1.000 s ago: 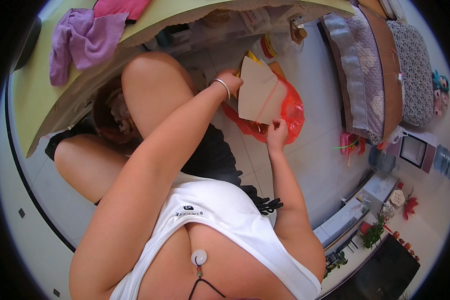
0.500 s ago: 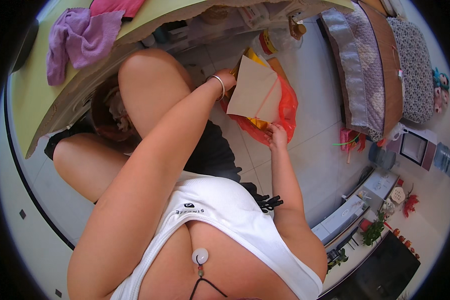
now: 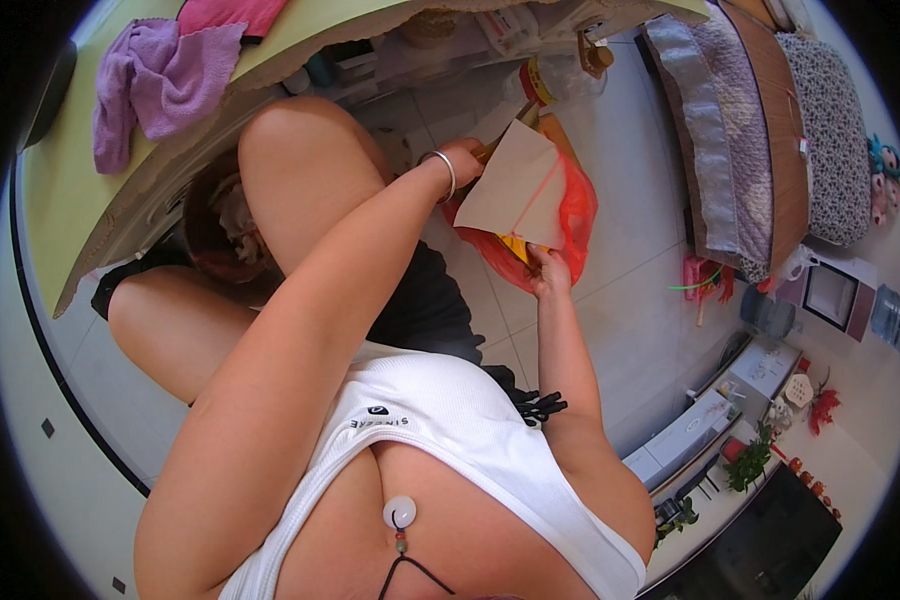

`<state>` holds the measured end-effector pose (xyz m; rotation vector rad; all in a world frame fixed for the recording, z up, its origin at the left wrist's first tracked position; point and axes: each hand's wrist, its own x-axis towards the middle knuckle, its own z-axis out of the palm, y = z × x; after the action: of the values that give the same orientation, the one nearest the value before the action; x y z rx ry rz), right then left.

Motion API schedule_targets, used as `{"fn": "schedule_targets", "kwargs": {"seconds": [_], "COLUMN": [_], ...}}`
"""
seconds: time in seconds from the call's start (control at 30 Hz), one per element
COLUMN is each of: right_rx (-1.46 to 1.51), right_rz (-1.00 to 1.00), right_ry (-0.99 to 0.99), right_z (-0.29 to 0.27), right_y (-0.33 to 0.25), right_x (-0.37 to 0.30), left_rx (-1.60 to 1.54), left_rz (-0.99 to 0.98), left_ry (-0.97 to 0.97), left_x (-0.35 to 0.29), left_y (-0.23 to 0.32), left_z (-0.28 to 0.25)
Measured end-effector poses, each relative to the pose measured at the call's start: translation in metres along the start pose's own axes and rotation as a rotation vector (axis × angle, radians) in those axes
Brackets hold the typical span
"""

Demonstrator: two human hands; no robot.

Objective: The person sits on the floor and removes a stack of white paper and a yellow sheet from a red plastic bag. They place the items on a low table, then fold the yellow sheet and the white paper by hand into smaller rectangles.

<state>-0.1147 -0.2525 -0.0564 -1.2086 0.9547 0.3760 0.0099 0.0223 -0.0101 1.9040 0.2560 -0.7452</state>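
Observation:
A flat beige cardboard piece (image 3: 518,178) with shiny gold edges sits at an angle partly inside a red plastic bag (image 3: 578,208), above the tiled floor. My left hand (image 3: 460,163), with a silver bangle on its wrist, is closed at the cardboard's upper left edge; some of its fingers are hidden. At the lower edge, my right hand (image 3: 550,272) has its fingers closed around the gold part, close to the bag's opening. A brown strip (image 3: 558,135) shows behind the cardboard at the bag's far side.
A clear plastic bottle (image 3: 580,80) lies just beyond the bag. To the left, a dark bin (image 3: 210,235) stands under the pale green tabletop (image 3: 70,200), which carries a purple cloth (image 3: 165,85). Bedding (image 3: 720,150) is at the right, and a pink item (image 3: 698,275) lies near it.
My left hand has shifted slightly right along the cardboard's edge, and less gold shows at its top. My right hand has moved a little left at the lower edge.

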Motion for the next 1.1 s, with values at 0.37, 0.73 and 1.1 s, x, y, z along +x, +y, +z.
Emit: {"fn": "schedule_targets", "kwargs": {"seconds": [0.37, 0.73, 1.1], "right_rx": [0.122, 0.145, 0.179], "right_rz": [0.075, -0.210, -0.218], "right_ry": [0.150, 0.167, 0.156], "right_z": [0.000, -0.001, 0.007], "right_y": [-0.004, 0.027, 0.027], "right_x": [0.005, 0.031, 0.031], "left_rx": [0.033, 0.271, 0.276], "left_rz": [0.067, -0.045, -0.282], "left_ry": [0.010, 0.121, 0.184], "left_x": [0.009, -0.008, 0.008], "left_y": [-0.011, 0.008, -0.002], "left_z": [0.012, 0.002, 0.000]}}
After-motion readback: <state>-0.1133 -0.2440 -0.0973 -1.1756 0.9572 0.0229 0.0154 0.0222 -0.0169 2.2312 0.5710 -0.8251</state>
